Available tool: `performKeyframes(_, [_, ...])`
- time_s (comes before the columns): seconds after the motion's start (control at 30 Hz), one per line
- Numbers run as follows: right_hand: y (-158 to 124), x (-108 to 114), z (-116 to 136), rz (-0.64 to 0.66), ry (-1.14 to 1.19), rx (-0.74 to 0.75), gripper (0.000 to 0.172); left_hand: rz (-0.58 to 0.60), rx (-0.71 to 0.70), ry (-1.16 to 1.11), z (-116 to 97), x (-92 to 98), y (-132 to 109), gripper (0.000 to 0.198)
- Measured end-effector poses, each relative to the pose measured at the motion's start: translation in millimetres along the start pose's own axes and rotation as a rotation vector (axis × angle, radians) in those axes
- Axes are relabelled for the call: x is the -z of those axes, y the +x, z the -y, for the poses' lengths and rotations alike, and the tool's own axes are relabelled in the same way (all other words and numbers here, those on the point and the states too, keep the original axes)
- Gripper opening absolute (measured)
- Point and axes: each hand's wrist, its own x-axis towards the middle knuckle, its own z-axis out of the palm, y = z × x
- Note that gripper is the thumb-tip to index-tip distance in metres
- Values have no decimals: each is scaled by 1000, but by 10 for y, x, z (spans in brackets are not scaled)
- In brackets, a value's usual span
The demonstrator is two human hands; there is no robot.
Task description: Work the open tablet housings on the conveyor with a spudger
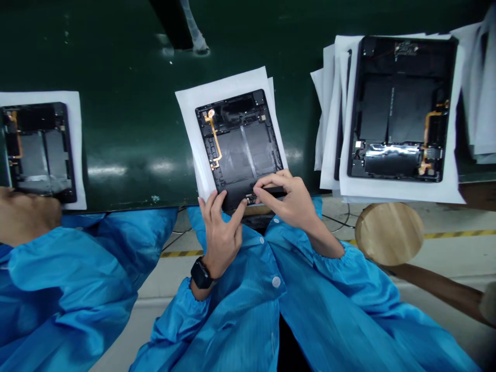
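A tablet housing lies with its inside facing up on white sheets at the table's front edge. Along its left side runs an orange flex cable. My left hand has its fingers apart, their tips resting on the housing's near left corner and rim. Pinched together, the fingers of my right hand touch down beside a small circuit board at the near edge. What they hold, if anything, is too small to make out. A dark shape under that hand is partly hidden.
On the right, another open tablet housing tops stacked white sheets. To the left, a co-worker's hand is at a further housing. A dark post rises from the green table. A round wooden stool stands at right.
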Motion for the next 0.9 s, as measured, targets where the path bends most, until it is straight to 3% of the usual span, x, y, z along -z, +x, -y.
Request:
performKeyframes(0.6, [6, 28, 15, 19, -5, 12, 8, 11, -69, 1, 95, 47, -24, 61])
performKeyframes(0.9, [14, 32, 34, 20, 8, 7, 8, 80, -97, 71, 85, 134, 16, 64])
